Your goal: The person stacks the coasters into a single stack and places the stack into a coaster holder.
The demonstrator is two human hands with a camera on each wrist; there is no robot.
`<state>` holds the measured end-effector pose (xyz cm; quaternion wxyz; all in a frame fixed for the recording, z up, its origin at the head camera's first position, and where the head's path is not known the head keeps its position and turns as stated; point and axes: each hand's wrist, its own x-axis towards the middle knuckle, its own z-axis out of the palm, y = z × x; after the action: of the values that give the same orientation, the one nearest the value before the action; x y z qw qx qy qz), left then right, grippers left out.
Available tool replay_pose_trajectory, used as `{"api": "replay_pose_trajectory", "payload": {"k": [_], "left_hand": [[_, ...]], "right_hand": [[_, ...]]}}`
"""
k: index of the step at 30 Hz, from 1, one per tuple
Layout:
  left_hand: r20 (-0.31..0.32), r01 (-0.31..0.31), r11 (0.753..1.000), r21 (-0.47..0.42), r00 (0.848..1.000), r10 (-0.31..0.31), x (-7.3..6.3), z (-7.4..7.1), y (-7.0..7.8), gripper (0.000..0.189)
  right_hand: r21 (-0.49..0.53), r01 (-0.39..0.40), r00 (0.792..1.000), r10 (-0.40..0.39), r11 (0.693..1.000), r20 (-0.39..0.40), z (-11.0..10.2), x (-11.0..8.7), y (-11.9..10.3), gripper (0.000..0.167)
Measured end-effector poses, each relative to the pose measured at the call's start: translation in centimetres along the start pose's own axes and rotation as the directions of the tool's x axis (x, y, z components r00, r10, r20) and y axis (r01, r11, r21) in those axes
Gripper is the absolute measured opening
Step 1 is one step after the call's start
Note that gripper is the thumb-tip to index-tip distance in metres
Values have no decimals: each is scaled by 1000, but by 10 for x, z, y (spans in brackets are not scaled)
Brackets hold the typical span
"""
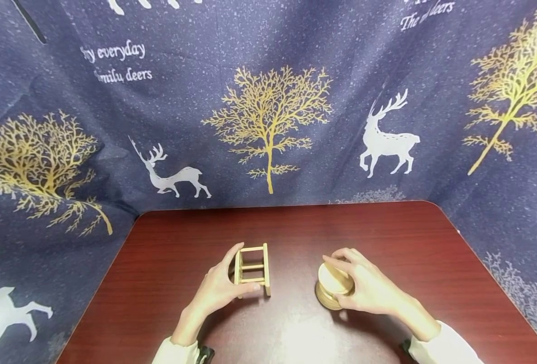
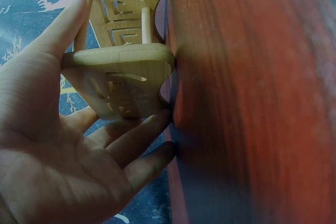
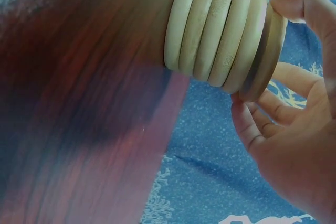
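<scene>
My left hand (image 1: 218, 285) holds a small light-wood coaster rack (image 1: 266, 270) on the table, with thumb and fingers spread around its near and far ends. In the left wrist view, the rack's side panel (image 2: 118, 54) has rounded corners and cut-out slots, and thin rods join it to the other panel. To the right, a stack of round wooden coasters (image 3: 226, 30) stands on the table. My right hand (image 1: 370, 285) pinches the top coaster (image 3: 270, 56) by its edge; it sits slightly askew over the others.
The dark red-brown wooden table (image 1: 295, 227) has rounded far corners. Behind it and at both sides hangs a blue cloth (image 1: 268, 40) printed with deer and yellow trees. A gap of bare tabletop separates the rack from the stack.
</scene>
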<state>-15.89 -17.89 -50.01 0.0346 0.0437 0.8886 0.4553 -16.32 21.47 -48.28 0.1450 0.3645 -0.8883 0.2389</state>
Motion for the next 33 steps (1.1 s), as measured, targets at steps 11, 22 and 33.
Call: {"api": "replay_pose_trajectory", "payload": {"k": [11,22,33], "left_hand": [[-2,7,1000,6,1000,-7,1,0,-3,116],[2,4,1000,-3,1000,-4,0,0,-1,116],[-6,-16,1000,7,1000,16,-1,0,1,114]], "right_hand": [[-46,17,1000,-18,999,-12,2,-4,1,82],[-53,27,1000,-27,998,-11,4,-6,1,83],[13,7,1000,-7,1000,2,5,-11,4,86]]}}
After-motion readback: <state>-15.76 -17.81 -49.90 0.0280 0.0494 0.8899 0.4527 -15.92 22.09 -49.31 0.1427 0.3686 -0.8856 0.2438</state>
